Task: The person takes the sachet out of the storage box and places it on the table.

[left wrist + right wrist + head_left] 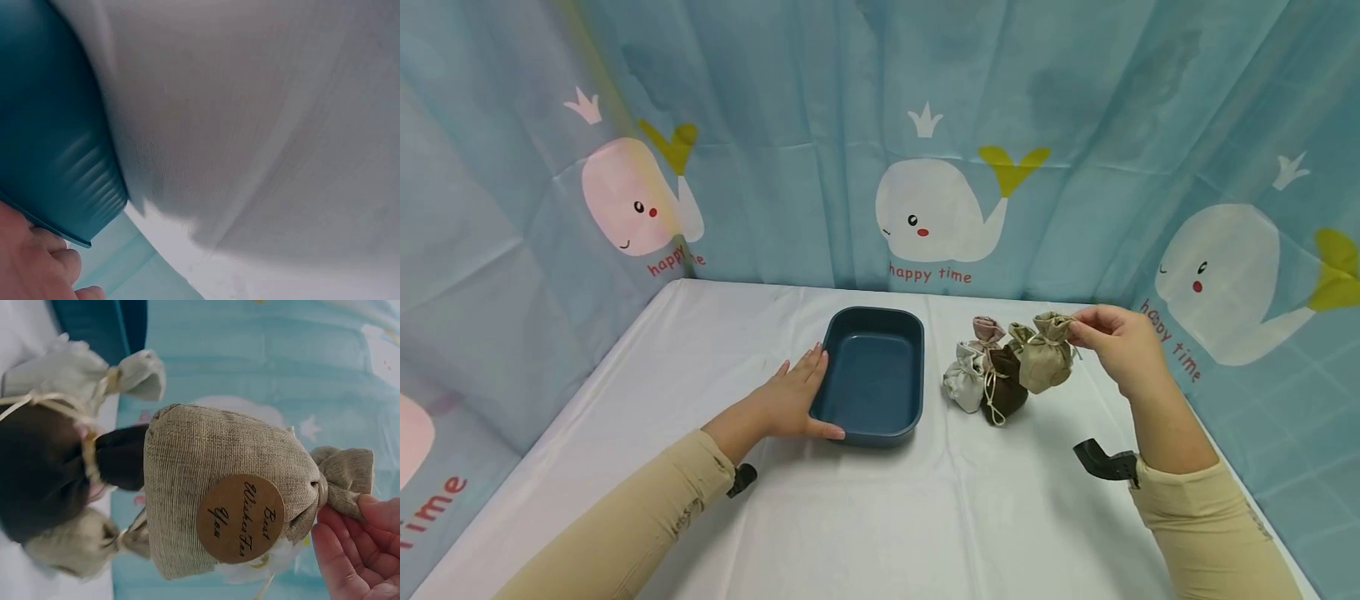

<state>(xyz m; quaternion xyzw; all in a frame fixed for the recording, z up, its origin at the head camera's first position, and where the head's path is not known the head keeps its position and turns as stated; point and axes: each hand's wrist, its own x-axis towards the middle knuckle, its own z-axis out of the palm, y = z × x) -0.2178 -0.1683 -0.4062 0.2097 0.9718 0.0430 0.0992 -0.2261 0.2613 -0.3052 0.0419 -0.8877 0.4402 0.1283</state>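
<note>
My right hand (1116,340) pinches the gathered neck of a tan cloth drawstring pouch (1047,367). In the right wrist view that pouch (219,487) bears a round brown label reading "Best Wishes For You". Just left of it stand a dark brown pouch (1006,392), a pale grey pouch (964,382), a pinkish pouch (987,331) and an olive pouch (1020,335) partly hidden behind. My left hand (790,396) rests with spread fingers against the left rim of a dark blue rectangular tray (872,375). In the left wrist view, knuckles show at the tray's edge.
A white cloth (865,517) covers the table. Blue curtains (820,208) printed with whales stand along the back and both sides. Black wrist mounts (1105,461) sit at both sleeves. The tray's inside is bare.
</note>
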